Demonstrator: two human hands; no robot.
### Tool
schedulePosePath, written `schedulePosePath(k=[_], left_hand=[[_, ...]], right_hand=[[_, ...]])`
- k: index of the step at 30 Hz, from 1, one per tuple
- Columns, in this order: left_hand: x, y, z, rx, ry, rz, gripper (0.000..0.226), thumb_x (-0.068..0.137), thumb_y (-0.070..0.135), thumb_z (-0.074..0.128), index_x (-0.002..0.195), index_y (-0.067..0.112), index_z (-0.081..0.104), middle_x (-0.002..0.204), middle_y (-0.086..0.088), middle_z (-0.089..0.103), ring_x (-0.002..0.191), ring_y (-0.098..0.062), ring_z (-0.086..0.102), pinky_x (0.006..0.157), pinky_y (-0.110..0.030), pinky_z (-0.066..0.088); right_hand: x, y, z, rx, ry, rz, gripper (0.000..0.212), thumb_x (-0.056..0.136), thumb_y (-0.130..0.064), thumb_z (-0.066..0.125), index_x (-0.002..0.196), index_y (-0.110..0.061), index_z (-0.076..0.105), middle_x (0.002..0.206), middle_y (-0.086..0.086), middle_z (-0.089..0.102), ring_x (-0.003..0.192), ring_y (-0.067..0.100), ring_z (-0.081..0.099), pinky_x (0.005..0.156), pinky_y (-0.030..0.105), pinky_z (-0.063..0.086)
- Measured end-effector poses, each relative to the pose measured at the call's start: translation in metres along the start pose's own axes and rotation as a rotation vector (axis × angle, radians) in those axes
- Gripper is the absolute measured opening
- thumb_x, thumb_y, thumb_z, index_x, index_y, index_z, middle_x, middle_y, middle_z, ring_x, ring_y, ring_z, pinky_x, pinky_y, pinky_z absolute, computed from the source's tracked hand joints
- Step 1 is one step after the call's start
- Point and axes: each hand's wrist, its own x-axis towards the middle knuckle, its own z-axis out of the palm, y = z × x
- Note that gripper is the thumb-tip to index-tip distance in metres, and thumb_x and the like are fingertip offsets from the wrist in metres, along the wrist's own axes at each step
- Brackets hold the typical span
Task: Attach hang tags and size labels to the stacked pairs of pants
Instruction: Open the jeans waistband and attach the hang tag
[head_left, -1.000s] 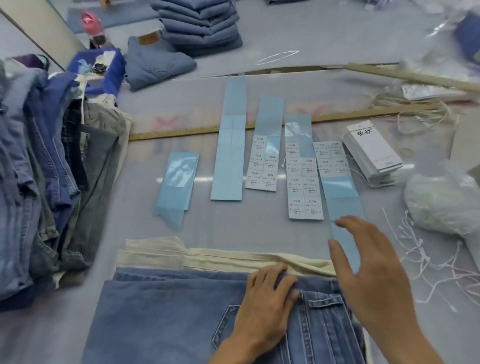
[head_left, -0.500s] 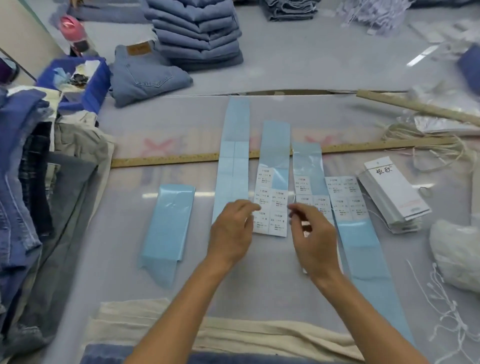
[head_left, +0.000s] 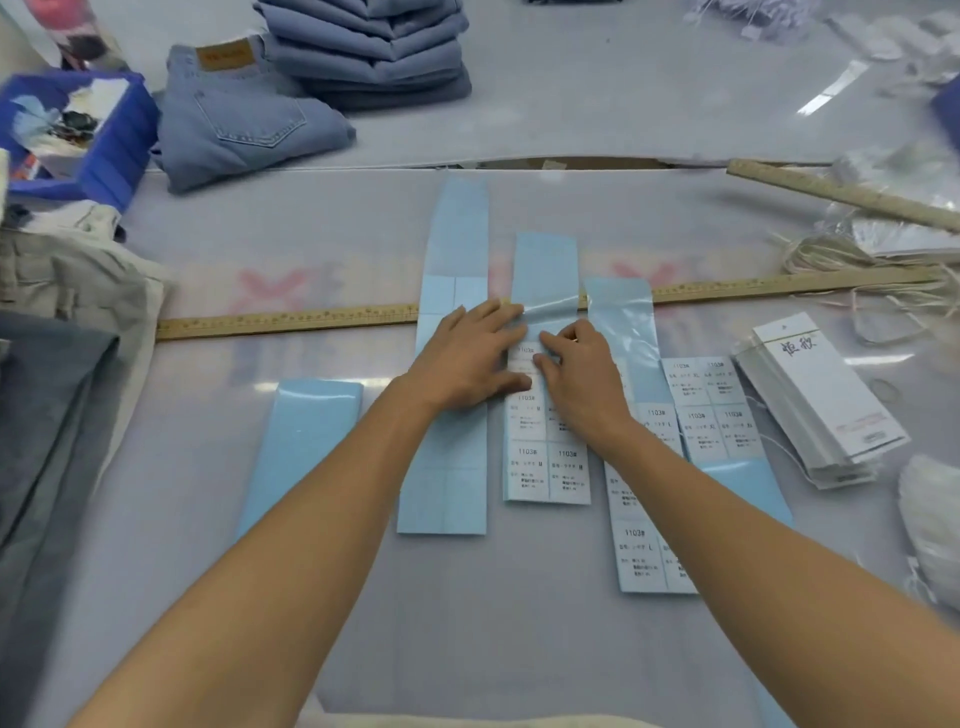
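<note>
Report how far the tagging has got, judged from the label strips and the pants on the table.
Done: several blue backing strips lie partly bare, so labels have been peeled. In hand: both hands, left hand and right hand, work at a label on the middle label strip. Left: printed labels remain on three strips, the hang tags are stacked, and unfolded pants are heaped at left.

A garment finishing workshop — folded jeans (head_left: 363, 47) stacked on a long table (head_left: 623, 93), wooden ruler (head_left: 291, 319), label sheets (head_left: 548, 467).
</note>
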Motion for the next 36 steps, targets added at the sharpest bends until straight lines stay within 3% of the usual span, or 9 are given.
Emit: schedulePosePath(k=[7,12,17,22,28,36], left_hand=[[-0.012,0.002,0.006,0.042,0.049,-0.023,0.079,0.092,0.071,0.05,0.156,0.028,0.034,0.169,0.008,0.015,0.156,-0.015,0.006,0.126,-0.047,0.005],[-0.014,0.003,0.007,0.085,0.05,-0.033,0.081,0.092,0.073,0.045,0.158,0.028,0.032,0.17,0.007,0.014,0.156,-0.016,0.007,0.127,-0.048,0.004],[-0.016,0.003,0.01,0.09,0.078,-0.027,0.078,0.093,0.073,0.043,0.156,0.028,0.034,0.169,0.006,0.018,0.156,-0.017,0.009,0.126,-0.049,0.004],[-0.015,0.001,0.011,0.114,0.051,-0.048,0.084,0.09,0.08,0.035,0.157,0.03,0.03,0.17,0.009,0.013,0.157,-0.019,0.005,0.126,-0.054,0.003],[-0.015,-0.001,0.014,0.127,0.053,-0.048,0.086,0.089,0.083,0.031,0.158,0.032,0.029,0.17,0.011,0.012,0.157,-0.019,0.002,0.125,-0.055,-0.001],[-0.014,-0.005,0.008,0.101,-0.072,-0.041,0.117,0.067,0.102,0.027,0.161,0.034,0.014,0.17,0.015,-0.002,0.156,-0.015,-0.011,0.123,-0.057,-0.011]], right_hand=[[-0.012,-0.004,0.002,-0.069,0.1,-0.121,0.021,0.096,-0.009,0.064,0.115,-0.001,0.07,0.108,0.012,0.058,0.102,0.029,0.053,0.086,0.043,0.05],[-0.008,-0.001,-0.002,0.031,0.045,-0.059,0.028,0.096,-0.015,0.066,0.123,-0.006,0.069,0.108,0.005,0.057,0.102,0.023,0.055,0.092,0.036,0.048],[-0.003,-0.001,-0.003,0.074,0.027,-0.027,0.022,0.095,-0.016,0.068,0.116,-0.009,0.069,0.108,0.0,0.056,0.103,0.021,0.058,0.092,0.037,0.05],[-0.005,0.0,-0.001,-0.025,0.059,-0.093,0.02,0.096,-0.014,0.064,0.113,-0.007,0.072,0.108,0.006,0.061,0.102,0.024,0.058,0.087,0.043,0.052],[0.001,-0.005,-0.002,0.043,0.049,-0.021,0.009,0.094,-0.017,0.068,0.102,-0.012,0.07,0.107,0.002,0.058,0.095,0.021,0.061,0.083,0.039,0.053],[-0.002,-0.012,-0.012,0.184,0.03,0.112,0.006,0.093,-0.013,0.063,0.09,-0.018,0.064,0.099,0.001,0.061,0.083,0.012,0.058,0.082,0.03,0.052]])
